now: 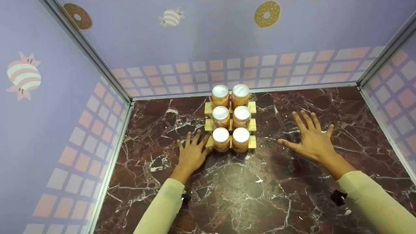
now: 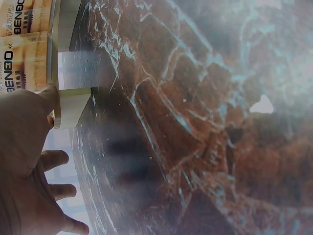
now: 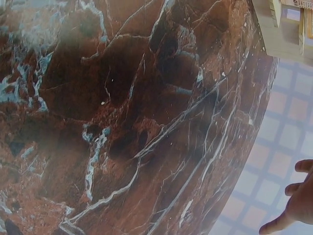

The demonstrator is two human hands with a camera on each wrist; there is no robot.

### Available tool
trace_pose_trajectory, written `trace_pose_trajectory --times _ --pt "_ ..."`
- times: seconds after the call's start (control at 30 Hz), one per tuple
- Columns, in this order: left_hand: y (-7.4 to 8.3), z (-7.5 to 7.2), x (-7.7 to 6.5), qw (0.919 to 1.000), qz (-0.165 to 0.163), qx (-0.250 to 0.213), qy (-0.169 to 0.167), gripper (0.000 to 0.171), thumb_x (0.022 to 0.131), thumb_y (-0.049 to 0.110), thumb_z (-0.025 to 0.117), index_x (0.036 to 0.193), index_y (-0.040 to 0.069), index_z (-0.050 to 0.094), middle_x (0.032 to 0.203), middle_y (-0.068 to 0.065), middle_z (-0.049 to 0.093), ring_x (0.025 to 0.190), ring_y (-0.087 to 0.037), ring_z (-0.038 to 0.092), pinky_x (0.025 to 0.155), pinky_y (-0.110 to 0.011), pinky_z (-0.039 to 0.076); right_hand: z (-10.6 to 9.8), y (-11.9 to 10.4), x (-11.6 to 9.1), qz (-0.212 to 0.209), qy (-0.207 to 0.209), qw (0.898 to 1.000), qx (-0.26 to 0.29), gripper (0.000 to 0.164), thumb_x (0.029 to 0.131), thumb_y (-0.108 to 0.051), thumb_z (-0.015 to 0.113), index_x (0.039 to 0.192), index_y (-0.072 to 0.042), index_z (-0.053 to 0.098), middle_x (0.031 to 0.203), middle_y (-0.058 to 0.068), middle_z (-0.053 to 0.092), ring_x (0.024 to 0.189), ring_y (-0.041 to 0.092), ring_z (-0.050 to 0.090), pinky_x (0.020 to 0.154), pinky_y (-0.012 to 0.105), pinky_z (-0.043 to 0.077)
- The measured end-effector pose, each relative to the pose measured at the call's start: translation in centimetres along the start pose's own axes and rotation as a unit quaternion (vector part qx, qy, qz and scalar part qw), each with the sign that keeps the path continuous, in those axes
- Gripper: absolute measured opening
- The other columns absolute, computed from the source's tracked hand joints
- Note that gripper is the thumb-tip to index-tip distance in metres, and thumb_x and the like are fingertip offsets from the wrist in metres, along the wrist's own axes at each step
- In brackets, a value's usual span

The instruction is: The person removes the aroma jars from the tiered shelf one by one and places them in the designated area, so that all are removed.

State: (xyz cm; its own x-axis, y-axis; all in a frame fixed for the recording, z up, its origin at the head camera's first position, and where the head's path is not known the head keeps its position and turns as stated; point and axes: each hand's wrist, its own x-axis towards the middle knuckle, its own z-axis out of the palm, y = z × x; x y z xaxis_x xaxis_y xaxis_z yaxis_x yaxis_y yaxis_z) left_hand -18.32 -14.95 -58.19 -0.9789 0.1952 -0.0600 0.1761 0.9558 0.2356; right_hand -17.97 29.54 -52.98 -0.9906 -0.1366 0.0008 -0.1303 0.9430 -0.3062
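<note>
Several orange cans with pale lids stand upright on a light wooden rack with three slats (image 1: 252,125), two cans to a slat. The nearest pair is a left can (image 1: 221,139) and a right can (image 1: 241,139). My left hand (image 1: 191,156) lies at the left end of the front slat, its thumb and forefinger touching that end and the other fingers spread. In the left wrist view, the thumb of my left hand (image 2: 24,132) meets the slat's end beside a can (image 2: 29,63). Well to the right of the rack, my right hand (image 1: 312,139) is spread and holds nothing.
Dark red marble-patterned tabletop (image 1: 260,195) lies under everything. Behind it rises a lilac back wall (image 1: 214,39) with checks and sweets printed on it. Similar panels stand left (image 1: 58,130) and right (image 1: 398,74). The rear cans stand close to the back wall.
</note>
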Motion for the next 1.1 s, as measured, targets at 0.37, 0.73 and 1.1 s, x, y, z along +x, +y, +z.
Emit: trace_pose_trajectory --times 0.37,0.73,1.1 --pt "-0.3 0.6 0.3 0.9989 0.025 -0.032 0.023 0.061 0.114 0.053 0.054 0.168 0.026 0.050 0.177 -0.010 0.043 0.166 -0.053 0.030 0.129 -0.082 0.026 0.3 -1.1 0.3 -0.027 0.007 0.999 0.017 0.115 0.096 -0.079 0.066 0.179 -0.018 0.016 0.185 0.020 0.014 0.169 0.056 0.012 0.120 0.096 0.001" --pt "-3.9 6.0 3.1 0.9869 0.091 -0.114 0.068 0.067 0.112 0.056 0.057 0.167 0.018 0.050 0.168 -0.014 0.054 0.162 -0.056 0.033 0.133 -0.073 0.030 1.0 -2.7 1.1 -0.088 0.037 0.994 0.058 0.100 0.095 -0.060 0.082 0.167 -0.003 0.042 0.164 0.029 0.045 0.149 0.059 0.043 0.122 0.087 0.029" --pt "-4.5 7.6 4.1 0.9832 0.123 -0.095 0.096 0.058 0.113 0.032 0.065 0.164 0.007 0.053 0.155 -0.018 0.065 0.150 -0.049 0.054 0.128 -0.057 0.046 1.6 -5.0 1.5 -0.115 0.027 0.991 0.067 0.093 0.093 -0.057 0.085 0.161 -0.003 0.052 0.150 0.025 0.056 0.140 0.051 0.052 0.117 0.086 0.038"
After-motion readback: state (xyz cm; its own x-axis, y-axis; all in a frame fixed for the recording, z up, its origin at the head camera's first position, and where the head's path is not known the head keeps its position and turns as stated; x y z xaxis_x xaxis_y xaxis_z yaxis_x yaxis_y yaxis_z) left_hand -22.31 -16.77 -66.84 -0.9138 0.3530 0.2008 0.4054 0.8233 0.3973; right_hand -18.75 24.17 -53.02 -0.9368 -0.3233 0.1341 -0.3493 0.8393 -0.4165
